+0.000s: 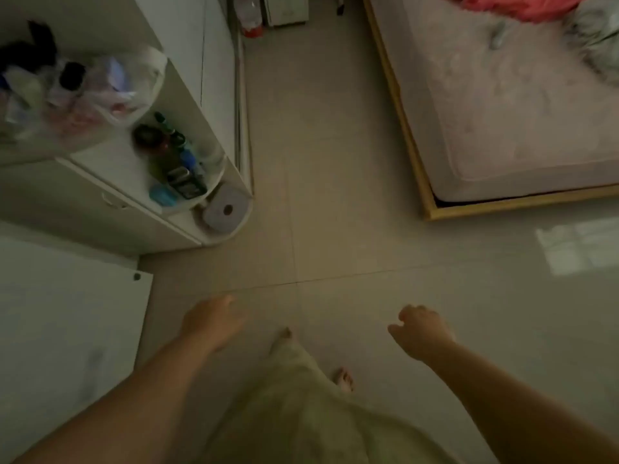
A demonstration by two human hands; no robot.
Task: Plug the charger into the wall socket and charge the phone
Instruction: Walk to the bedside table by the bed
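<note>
No charger, phone or wall socket shows in this dim head view. My left hand (211,321) hangs over the tiled floor at lower centre-left, fingers curled downward and holding nothing. My right hand (420,331) hangs at lower centre-right, fingers loosely curled, also with nothing in it. Both hands are well away from the shelf and the bed. My bare feet and a pale garment show between the arms.
A white corner shelf unit (187,226) stands at the left with bottles, a toilet roll (227,209) and a plastic bag (100,95). A white panel (67,313) lies lower left. A bed with a wooden frame (415,155) fills the upper right. Tiled floor (335,195) runs between them.
</note>
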